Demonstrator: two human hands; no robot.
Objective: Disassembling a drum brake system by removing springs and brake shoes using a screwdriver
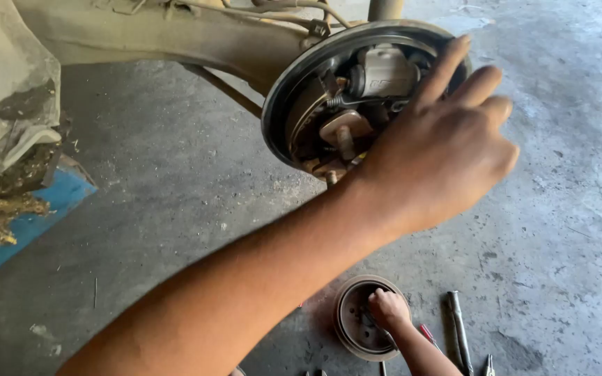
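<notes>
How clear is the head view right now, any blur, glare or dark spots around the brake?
Head view: the left hand over the brake assembly is motion-blurred at the fingertips; the brake's lower inside sits in shadow; daylight washes out the concrete floor at upper right; the right hand in the drum looks fairly sharp.

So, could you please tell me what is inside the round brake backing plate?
Inside the brake backing plate: a wheel cylinder, springs and hub studs. The left hand covers its right side, hiding whatever sits there.

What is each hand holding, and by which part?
The left hand holds nothing; its open fingers reach over the brake assembly. The right hand reaches into the brake drum on the floor; its grip is hidden.
</notes>
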